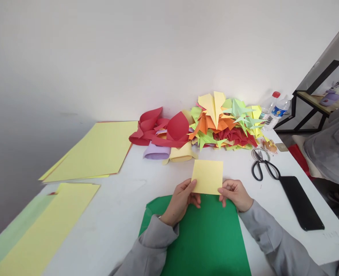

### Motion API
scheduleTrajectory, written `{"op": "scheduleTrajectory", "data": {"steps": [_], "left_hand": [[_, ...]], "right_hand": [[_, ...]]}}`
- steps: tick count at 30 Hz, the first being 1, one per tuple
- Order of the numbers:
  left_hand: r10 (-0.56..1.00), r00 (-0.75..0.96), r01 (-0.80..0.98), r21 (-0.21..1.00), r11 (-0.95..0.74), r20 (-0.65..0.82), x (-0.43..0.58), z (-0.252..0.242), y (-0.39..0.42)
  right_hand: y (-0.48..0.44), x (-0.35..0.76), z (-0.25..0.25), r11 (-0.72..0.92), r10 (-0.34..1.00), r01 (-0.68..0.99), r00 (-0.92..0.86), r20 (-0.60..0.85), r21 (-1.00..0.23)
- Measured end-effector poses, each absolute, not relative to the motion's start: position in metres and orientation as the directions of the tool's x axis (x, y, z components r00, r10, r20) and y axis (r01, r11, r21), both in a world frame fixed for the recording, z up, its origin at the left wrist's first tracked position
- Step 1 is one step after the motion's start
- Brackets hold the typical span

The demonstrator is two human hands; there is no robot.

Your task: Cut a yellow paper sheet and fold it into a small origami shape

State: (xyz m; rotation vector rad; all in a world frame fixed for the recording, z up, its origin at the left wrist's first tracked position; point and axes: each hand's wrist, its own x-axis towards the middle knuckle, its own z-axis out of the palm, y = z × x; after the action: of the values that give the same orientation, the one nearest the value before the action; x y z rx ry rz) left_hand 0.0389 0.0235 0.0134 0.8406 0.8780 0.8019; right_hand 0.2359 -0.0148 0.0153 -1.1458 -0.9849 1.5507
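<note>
A small yellow paper square (207, 175) is held up over the white table (120, 207). My left hand (181, 201) pinches its lower left corner and my right hand (235, 194) pinches its lower right corner. Both hands hover above a green sheet (204, 237) lying at the table's near edge. Grey sleeves cover both forearms.
A heap of folded paper shapes (215, 122) in red, orange, yellow and green lies at the back. Large yellow sheets (97, 149) lie left, more sheets (43, 234) at near left. Black scissors (261, 165), a black phone (300, 201) and plastic bottles (275, 109) are right. Another person's grey sleeve (330, 149) shows far right.
</note>
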Motion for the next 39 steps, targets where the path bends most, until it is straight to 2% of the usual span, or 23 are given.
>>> {"op": "scheduleTrajectory", "data": {"steps": [7,10,13,19,23,28,33,36,39], "left_hand": [[0.863,0.431,-0.184,0.911,0.369,-0.263,0.038,0.012,0.020],[0.826,0.503,-0.109,0.930,0.351,-0.253,0.036,0.009,0.019],[0.788,0.564,-0.051,0.942,0.333,-0.248,0.036,0.008,0.018],[0.768,0.588,-0.021,0.944,0.330,-0.255,0.036,0.011,0.017],[0.737,0.619,0.001,0.939,0.344,-0.271,0.032,0.013,0.018],[0.515,0.773,0.140,0.892,0.430,-0.369,0.029,0.014,0.015],[0.375,0.839,0.232,0.882,0.410,-0.395,0.031,0.017,0.011],[0.364,0.855,0.230,0.900,0.371,-0.369,0.034,0.021,0.010],[0.451,0.853,0.169,0.956,0.240,-0.264,0.039,0.024,0.009]], "right_hand": [[-0.017,0.239,0.005,-0.222,0.962,-0.229,-0.210,-0.175,-0.948],[-0.015,0.241,-0.003,-0.163,0.986,-0.301,-0.077,-0.146,-0.940],[-0.012,0.243,-0.006,-0.129,0.987,-0.303,0.052,-0.152,-0.944],[-0.013,0.248,-0.002,-0.112,0.988,-0.276,0.067,-0.136,-0.955],[-0.012,0.255,0.001,-0.139,0.990,-0.269,-0.003,-0.143,-0.953],[-0.011,0.257,0.009,-0.213,0.969,-0.217,-0.170,-0.178,-0.953],[-0.015,0.249,0.013,-0.221,0.923,-0.059,-0.335,-0.189,-0.973],[-0.017,0.245,0.011,-0.225,0.905,-0.024,-0.375,-0.200,-0.974],[-0.019,0.240,0.006,-0.250,0.883,-0.010,-0.412,-0.224,-0.968]]}}
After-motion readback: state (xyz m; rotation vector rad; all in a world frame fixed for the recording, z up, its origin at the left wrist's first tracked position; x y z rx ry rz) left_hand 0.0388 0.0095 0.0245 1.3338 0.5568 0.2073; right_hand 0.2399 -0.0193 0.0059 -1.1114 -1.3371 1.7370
